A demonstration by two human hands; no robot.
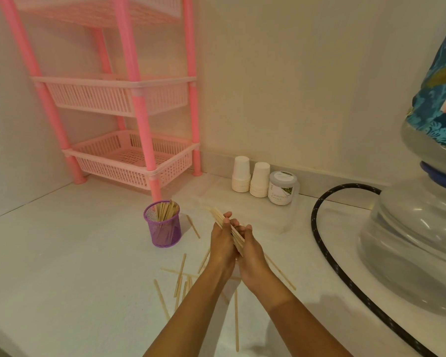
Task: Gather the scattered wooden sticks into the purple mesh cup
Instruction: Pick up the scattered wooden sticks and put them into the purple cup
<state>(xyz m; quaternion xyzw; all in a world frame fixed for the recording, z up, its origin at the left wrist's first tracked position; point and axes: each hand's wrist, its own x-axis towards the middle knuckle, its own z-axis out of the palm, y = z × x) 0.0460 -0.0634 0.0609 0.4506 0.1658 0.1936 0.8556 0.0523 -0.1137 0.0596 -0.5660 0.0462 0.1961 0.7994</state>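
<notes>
Both hands meet above the tabletop (62, 253), just right of the cup (162, 224). The left hand (223, 243) and right hand (251, 249) press a bundle (229, 231) of sticks between them, palms facing each other. Fingers (228, 220) of both hands are curled around the bundle, clenched on it rather than released. The bundle tilts, its far end pointing up and left toward the cup, its near end buried between the palms.

Likely reason for the two-handed hold: squaring the sticks into one aligned pack so that they drop through the cup mouth together. A loose fan would catch on the rim.

Forearms come in from the bottom edge and converge at the wrists; hands are raised clear of the surface, not resting on it.

The cup stands upright on the tabletop, in front of the pink rack (129, 155), and already holds a good number of sticks standing on end, leaning right. Task judged partly done.

Loose sticks (182, 269) lie scattered on the tabletop below and around the forearms, some crossing. One stick (193, 226) lies just right of the cup. Another (236, 320) lies nearer the camera, beside the right forearm.

Next move, by judgement: carry the bundle left over the cup and lower it end first, then return for the remainder.
</notes>
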